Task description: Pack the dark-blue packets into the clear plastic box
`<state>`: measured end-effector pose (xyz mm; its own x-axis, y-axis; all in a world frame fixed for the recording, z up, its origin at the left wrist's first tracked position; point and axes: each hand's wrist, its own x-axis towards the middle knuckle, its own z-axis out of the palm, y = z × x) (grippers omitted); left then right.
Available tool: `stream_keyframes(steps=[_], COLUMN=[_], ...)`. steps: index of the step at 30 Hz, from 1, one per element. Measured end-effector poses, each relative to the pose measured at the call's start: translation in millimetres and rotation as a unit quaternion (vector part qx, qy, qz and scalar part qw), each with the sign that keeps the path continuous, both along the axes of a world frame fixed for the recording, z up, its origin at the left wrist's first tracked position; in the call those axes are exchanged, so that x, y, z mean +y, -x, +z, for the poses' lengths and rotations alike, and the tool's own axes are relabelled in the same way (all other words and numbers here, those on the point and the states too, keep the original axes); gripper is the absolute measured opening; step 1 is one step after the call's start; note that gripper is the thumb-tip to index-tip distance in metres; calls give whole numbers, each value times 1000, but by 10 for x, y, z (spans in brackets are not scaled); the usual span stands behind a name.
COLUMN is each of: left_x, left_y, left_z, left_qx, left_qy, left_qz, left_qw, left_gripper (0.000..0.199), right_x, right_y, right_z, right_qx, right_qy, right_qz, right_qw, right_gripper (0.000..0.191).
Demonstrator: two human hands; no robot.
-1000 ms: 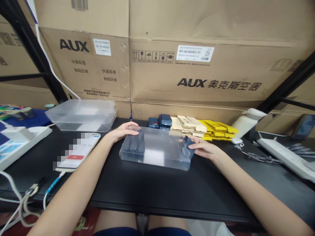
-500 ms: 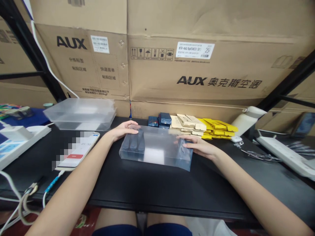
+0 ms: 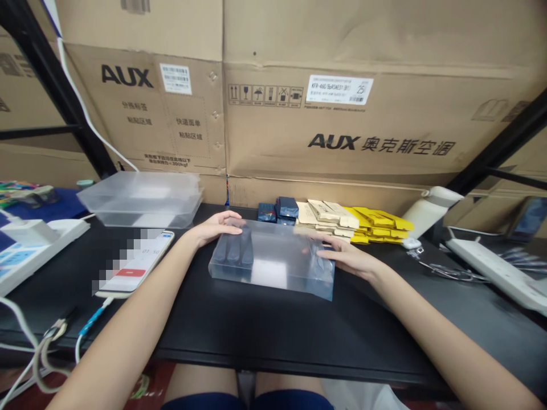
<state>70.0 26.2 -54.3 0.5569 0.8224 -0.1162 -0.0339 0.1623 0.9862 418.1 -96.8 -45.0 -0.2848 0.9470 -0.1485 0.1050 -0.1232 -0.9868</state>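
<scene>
A frosted clear plastic box point(image 3: 273, 259) lies on the black table point(image 3: 273, 330) in front of me, with dark blue packets dimly visible inside at its left end. My left hand point(image 3: 216, 226) rests on the box's far left corner, fingers laid over the top edge. My right hand point(image 3: 347, 257) presses against the box's right end, fingers spread along it. Behind the box lie dark blue packets point(image 3: 280, 209), beige packets point(image 3: 325, 215) and yellow packets point(image 3: 378, 225).
Stacked clear trays point(image 3: 143, 198) stand at the back left. A phone point(image 3: 134, 263) on a cable lies left of my arm, beyond it a white power strip point(image 3: 29, 245). A white bottle point(image 3: 429, 210) and another power strip point(image 3: 496, 273) sit right. Cardboard boxes point(image 3: 342, 114) wall the back.
My right hand has slid a little further onto the box's right end and top. The box and my left hand stay almost where they were.
</scene>
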Motion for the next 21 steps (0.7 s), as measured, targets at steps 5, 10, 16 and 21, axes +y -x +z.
stream_keyframes(steps=[5,10,16,21], left_x=[-9,-4,-12,-13], left_y=[-14,-12,-39,-49], left_z=[4,-7,-4,2], left_qx=[0,-4,0,3], left_qy=[4,3,5,3], left_qz=[-1,-7,10,9], left_qw=[1000,1000,1000,1000], left_gripper=[57,57,57,57], right_x=[5,4,-7,-22], right_y=[-40,-48,-28,27], right_z=[-29,-31,-15,7], right_qx=[7,8,-26,-39], right_qy=[24,24,4,-3], right_qz=[5,12,-1,-33], right_qw=[1000,1000,1000,999], right_gripper=[47,49,50,49])
